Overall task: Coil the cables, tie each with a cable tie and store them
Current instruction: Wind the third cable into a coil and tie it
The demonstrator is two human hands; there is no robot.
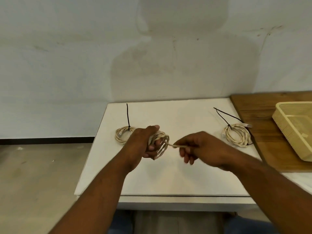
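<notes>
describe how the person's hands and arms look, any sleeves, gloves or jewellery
Both hands are bare: the left hand and the right hand show no gloves, rings or tape. The left forearm and the right forearm are bare too, with no sleeve, watch or wristband down to the frame's lower edge. The blue cloth at the bottom edge is probably trousers.

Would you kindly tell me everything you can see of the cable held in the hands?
The cable is a cream cord that looks twisted or braided, wound into several loose loops. The left hand grips the loops and holds them roughly upright over the white table. One end runs out fairly straight to the right hand, which pinches it. Nothing ties the loops together yet, and no plug is visible on it.
</notes>
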